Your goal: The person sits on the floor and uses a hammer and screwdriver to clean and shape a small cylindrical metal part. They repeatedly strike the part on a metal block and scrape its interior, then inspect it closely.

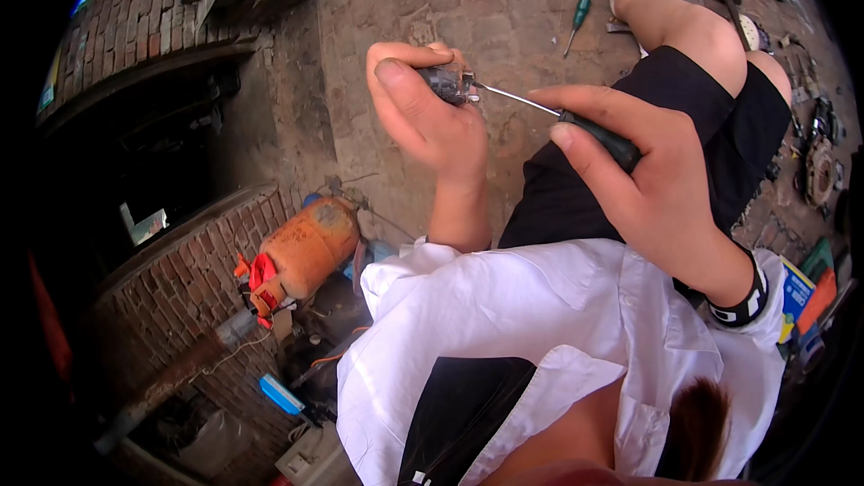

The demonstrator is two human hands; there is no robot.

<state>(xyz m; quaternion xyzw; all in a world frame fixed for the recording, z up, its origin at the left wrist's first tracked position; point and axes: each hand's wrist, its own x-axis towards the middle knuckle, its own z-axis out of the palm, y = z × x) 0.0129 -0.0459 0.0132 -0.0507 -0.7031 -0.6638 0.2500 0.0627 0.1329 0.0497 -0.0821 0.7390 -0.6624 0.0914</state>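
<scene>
My left grip [432, 126], twelve o'clock: pinching small dark part [443, 85]. Right grip [655, 157], four o'clock from it: pinching screwdriver [605, 138], tip at part's end. Step, I judge: working that end; next needs steadiness.

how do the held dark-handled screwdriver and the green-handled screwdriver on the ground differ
The dark-handled metal screwdriver is held in the right hand; the green-handled metal screwdriver lies on the brown ground. The held one's tip points left in the picture, the grounded one's toward the lower edge. Both have slim shafts.
</scene>
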